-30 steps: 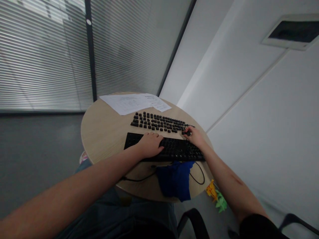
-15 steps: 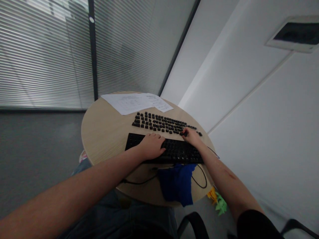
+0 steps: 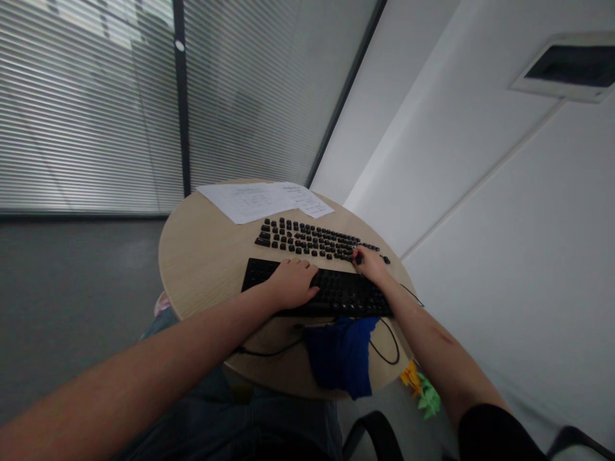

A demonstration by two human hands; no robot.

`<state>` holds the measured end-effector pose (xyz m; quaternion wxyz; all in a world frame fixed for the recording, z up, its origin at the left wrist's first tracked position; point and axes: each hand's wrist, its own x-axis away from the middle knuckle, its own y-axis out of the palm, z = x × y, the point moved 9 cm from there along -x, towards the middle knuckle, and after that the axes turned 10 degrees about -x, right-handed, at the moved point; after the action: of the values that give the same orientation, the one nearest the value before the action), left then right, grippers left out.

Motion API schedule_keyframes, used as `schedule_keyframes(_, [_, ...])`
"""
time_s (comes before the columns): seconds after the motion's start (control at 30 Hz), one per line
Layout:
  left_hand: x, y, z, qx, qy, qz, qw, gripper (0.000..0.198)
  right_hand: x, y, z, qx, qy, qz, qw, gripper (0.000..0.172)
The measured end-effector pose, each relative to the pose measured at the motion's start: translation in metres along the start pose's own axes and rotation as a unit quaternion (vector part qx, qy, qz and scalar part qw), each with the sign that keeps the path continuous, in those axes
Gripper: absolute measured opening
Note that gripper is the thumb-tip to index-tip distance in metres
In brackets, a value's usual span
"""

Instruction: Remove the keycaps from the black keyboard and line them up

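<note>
A black keyboard base (image 3: pixel 346 293) lies across the round wooden table. My left hand (image 3: pixel 294 282) rests on its left half, palm down with the fingers spread a little. Beyond the base, loose black keycaps (image 3: pixel 307 238) are laid out in rows. At the right end of these rows, my right hand (image 3: pixel 369 261) has its thumb and forefinger pinched round a dark keycap (image 3: pixel 358 258). Its wrist hangs over the right end of the base.
Printed papers (image 3: pixel 254 201) lie at the table's far edge. A blue cloth (image 3: pixel 342 355) hangs over the near edge, with a black cable (image 3: pixel 273 353) beside it. Orange (image 3: pixel 412 378) and green (image 3: pixel 428 398) items are on the floor at the right. A white wall stands close on the right.
My right hand has shifted very slightly at the near right end of the keycap rows. My left hand stays on the keyboard base.
</note>
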<state>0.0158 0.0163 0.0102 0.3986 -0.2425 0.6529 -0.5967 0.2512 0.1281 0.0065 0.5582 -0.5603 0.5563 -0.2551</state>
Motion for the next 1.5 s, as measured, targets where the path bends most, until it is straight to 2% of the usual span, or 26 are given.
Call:
schedule_keyframes(0.17, [0.0, 0.001, -0.001, -0.002, 0.0, 0.003, 1.0, 0.04, 0.0, 0.0, -0.003, 0.008, 0.0, 0.006, 1.0, 0.017])
schedule_keyframes(0.27, [0.0, 0.002, -0.001, -0.005, 0.004, 0.007, 1.0, 0.04, 0.003, -0.009, -0.004, -0.02, -0.002, 0.018, 1.0, 0.013])
schedule_keyframes(0.37, [-0.001, 0.003, -0.001, -0.004, 0.005, 0.009, 1.0, 0.04, 0.012, -0.031, -0.007, -0.06, -0.009, 0.056, 0.997, 0.008])
schedule_keyframes(0.53, [-0.002, 0.005, -0.001, -0.004, 0.004, 0.01, 1.0, 0.04, 0.052, -0.083, -0.027, -0.092, -0.019, 0.118, 0.989, 0.023])
schedule_keyframes(0.6, [-0.003, 0.005, -0.001, -0.007, 0.007, 0.013, 1.0, 0.04, 0.07, -0.095, -0.048, -0.078, -0.054, 0.088, 0.992, 0.027])
schedule_keyframes(0.67, [-0.003, 0.005, -0.001, -0.008, 0.008, 0.014, 1.0, 0.041, 0.089, -0.106, -0.07, -0.027, -0.09, 0.086, 0.992, 0.026])
schedule_keyframes(0.7, [-0.003, 0.005, -0.001, -0.007, 0.009, 0.013, 1.0, 0.041, 0.097, -0.107, -0.078, -0.001, -0.1, 0.071, 0.992, 0.026])
schedule_keyframes(0.77, [-0.003, 0.005, -0.001, -0.006, 0.008, 0.012, 1.0, 0.04, 0.11, -0.101, -0.09, 0.021, -0.106, 0.019, 0.994, 0.037])
schedule_keyframes(0.9, [-0.003, 0.004, -0.001, -0.005, 0.009, 0.017, 1.0, 0.04, 0.132, -0.069, -0.093, 0.002, -0.073, -0.123, 0.99, 0.056])
schedule_keyframes(1.03, [-0.002, 0.004, -0.001, -0.006, 0.007, 0.02, 1.0, 0.041, 0.139, -0.048, -0.092, -0.003, -0.043, -0.172, 0.984, 0.057])
schedule_keyframes(1.17, [-0.002, 0.004, -0.001, -0.009, 0.008, 0.016, 1.0, 0.042, 0.135, -0.038, -0.091, -0.012, -0.036, -0.179, 0.983, 0.053])
schedule_keyframes(1.3, [-0.002, 0.004, -0.001, -0.009, 0.009, 0.013, 1.0, 0.041, 0.131, -0.04, -0.086, -0.027, -0.042, -0.168, 0.985, 0.053])
schedule_keyframes(1.4, [-0.003, 0.003, 0.0, -0.009, 0.012, 0.013, 1.0, 0.04, 0.129, -0.051, -0.079, -0.042, -0.045, -0.134, 0.989, 0.049])
schedule_keyframes(1.5, [-0.003, 0.003, 0.0, -0.011, 0.011, 0.012, 1.0, 0.041, 0.129, -0.074, -0.073, -0.069, -0.052, -0.058, 0.995, 0.038])
